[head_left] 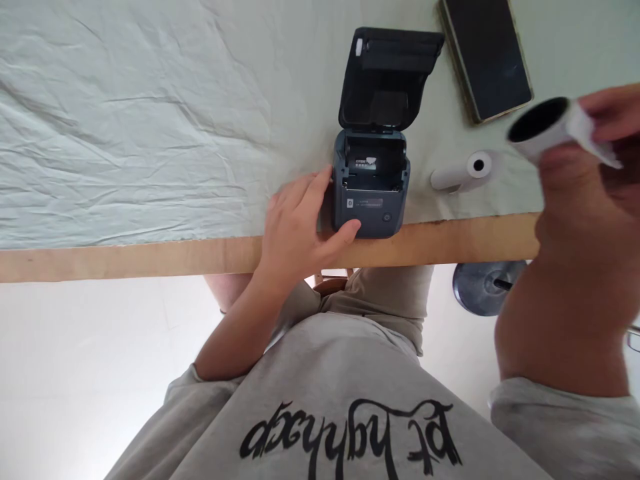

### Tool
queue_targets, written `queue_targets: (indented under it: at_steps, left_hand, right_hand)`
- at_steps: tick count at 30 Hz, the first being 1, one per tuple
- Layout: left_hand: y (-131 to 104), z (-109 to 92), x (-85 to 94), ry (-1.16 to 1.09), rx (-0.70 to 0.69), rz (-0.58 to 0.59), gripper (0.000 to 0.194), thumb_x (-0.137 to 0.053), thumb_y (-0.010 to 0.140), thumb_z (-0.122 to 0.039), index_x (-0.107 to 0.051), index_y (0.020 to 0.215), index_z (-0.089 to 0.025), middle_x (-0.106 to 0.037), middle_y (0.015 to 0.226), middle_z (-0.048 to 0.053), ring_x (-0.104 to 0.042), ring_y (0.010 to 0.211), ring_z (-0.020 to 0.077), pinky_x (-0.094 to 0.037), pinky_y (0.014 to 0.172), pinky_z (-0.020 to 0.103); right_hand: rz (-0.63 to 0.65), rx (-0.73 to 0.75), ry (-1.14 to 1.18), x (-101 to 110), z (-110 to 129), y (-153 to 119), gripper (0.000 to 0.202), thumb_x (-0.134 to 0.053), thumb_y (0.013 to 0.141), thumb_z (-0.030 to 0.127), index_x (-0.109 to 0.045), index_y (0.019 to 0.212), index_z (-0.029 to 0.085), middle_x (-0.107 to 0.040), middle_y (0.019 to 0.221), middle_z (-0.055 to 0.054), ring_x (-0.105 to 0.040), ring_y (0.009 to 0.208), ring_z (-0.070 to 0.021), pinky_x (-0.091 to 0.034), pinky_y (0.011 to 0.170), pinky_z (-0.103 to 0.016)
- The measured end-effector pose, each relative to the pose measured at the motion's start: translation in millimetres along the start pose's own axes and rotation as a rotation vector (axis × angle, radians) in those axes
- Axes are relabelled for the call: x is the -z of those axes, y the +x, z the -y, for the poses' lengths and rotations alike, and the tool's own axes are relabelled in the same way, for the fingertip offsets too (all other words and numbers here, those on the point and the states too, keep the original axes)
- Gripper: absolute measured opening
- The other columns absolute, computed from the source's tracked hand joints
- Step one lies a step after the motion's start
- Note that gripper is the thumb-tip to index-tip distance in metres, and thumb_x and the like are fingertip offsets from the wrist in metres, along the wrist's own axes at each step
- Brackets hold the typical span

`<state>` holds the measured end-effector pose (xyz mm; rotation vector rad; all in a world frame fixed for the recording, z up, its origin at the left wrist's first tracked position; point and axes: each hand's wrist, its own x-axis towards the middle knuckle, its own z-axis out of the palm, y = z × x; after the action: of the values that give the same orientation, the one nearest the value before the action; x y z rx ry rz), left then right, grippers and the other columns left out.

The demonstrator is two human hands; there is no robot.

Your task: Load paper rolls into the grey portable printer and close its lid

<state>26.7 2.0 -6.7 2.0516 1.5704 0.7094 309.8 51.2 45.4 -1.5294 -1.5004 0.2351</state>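
A dark label printer point(371, 215) sits near the table's front edge, its lid point(387, 80) raised and its inner bay exposed. My left hand point(297, 223) grips the printer's near left corner, fingers against its side and thumb on the front. At the right, my right hand point(583, 177) is closed on a white roll point(543, 143), raised above the table. The roll's wide dark opening faces left, and a loose white flap shows by the fingers. Some of those fingers are blurred or cut off by the frame. A small white paper roll point(481, 167) lies between printer and right hand.
A black phone-like device point(490, 57) lies behind the small roll. Pale, wrinkled cloth point(150, 133) covers the table up to its bare wooden front edge point(125, 260). Below the table, a round dark base point(483, 293) stands on the floor at the right.
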Motion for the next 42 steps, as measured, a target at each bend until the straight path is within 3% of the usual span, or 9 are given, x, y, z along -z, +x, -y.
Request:
queue_targets:
  at_steps: [2,3,4,6,10,18,27,35,42]
  left_hand:
    - [0,0,-0.1,0.006,0.002,-0.001,0.064,-0.059,0.091,-0.058,-0.047,0.144,-0.023,-0.064,0.135,0.014,-0.059,0.124,0.0355,-0.045,0.104,0.05]
    - [0,0,0.0,0.008,-0.002,0.002,0.064,-0.059,0.092,-0.058,-0.047,0.144,-0.022,-0.064,0.135,0.014,-0.059,0.124,0.0351,-0.045,0.104,0.049]
    - [0,0,0.1,0.009,-0.004,0.003,0.064,-0.058,0.092,-0.058,-0.047,0.144,-0.022,-0.064,0.135,0.014,-0.06,0.124,0.0347,-0.046,0.103,0.048]
    - [0,0,0.2,0.008,-0.008,0.002,0.064,-0.056,0.093,-0.06,-0.047,0.144,-0.022,-0.064,0.135,0.013,-0.06,0.124,0.0341,-0.045,0.103,0.048]
    - [-1,1,-0.3,-0.002,-0.007,0.006,0.067,-0.051,0.093,-0.063,-0.047,0.145,-0.021,-0.062,0.138,0.014,-0.058,0.128,0.0334,-0.044,0.107,0.047]
    - [-1,2,0.2,-0.007,-0.006,0.018,0.069,-0.051,0.093,-0.064,-0.046,0.145,-0.02,-0.061,0.139,0.015,-0.057,0.127,0.0366,-0.043,0.106,0.049]
    - [-2,0,0.3,0.0,-0.016,0.012,0.067,-0.049,0.095,-0.063,-0.046,0.145,-0.019,-0.061,0.139,0.015,-0.056,0.13,0.0344,-0.043,0.107,0.047]
    - [-1,2,-0.2,0.017,-0.024,0.02,0.069,-0.046,0.095,-0.064,-0.046,0.145,-0.016,-0.061,0.138,0.017,-0.057,0.128,0.0351,-0.043,0.106,0.047]
    - [-2,1,0.0,-0.014,-0.002,0.032,0.068,-0.048,0.095,-0.064,-0.045,0.146,-0.018,-0.059,0.141,0.016,-0.055,0.13,0.036,-0.041,0.108,0.049]
  right_hand:
    - [0.276,0.4,0.074,-12,23,9,0.02,-0.072,0.078,0.043,-0.063,0.077,0.025,-0.075,0.094,-0.002,-0.071,0.087,-0.0192,-0.049,0.069,-0.035]
    - [0.445,0.41,0.003,-19,34,13,0.017,-0.069,0.082,0.042,-0.061,0.082,0.026,-0.074,0.098,-0.001,-0.071,0.091,-0.0182,-0.05,0.073,-0.034]
    - [0.535,0.413,-0.07,-27,43,16,0.017,-0.067,0.083,0.041,-0.058,0.081,0.026,-0.074,0.1,0.001,-0.07,0.089,-0.0162,-0.051,0.076,-0.034]
    - [0.636,0.481,-0.194,-43,55,18,0.017,-0.062,0.085,0.038,-0.053,0.079,0.026,-0.071,0.088,0.004,-0.068,0.085,-0.016,-0.05,0.076,-0.035]
    - [0.808,0.395,-0.351,-66,59,13,0.013,-0.066,0.086,0.035,-0.055,0.084,0.027,-0.07,0.093,0.003,-0.065,0.09,-0.0177,-0.051,0.086,-0.038]
    - [0.768,0.376,-0.381,-73,53,9,0.012,-0.062,0.089,0.033,-0.054,0.082,0.029,-0.07,0.087,0.004,-0.065,0.089,-0.0194,-0.049,0.092,-0.041]
    - [0.634,0.426,-0.127,-71,50,10,0.018,-0.062,0.091,0.033,-0.049,0.079,0.028,-0.075,0.098,0.008,-0.067,0.08,-0.0142,-0.051,0.076,-0.033]
    - [0.825,0.304,-0.298,-76,52,12,0.016,-0.066,0.085,0.025,-0.052,0.078,0.027,-0.071,0.091,0.003,-0.067,0.09,-0.0199,-0.052,0.086,-0.039]
    - [0.851,0.311,-0.314,-77,58,12,0.014,-0.067,0.081,0.021,-0.056,0.077,0.028,-0.07,0.084,0.003,-0.067,0.089,-0.0216,-0.052,0.087,-0.042]
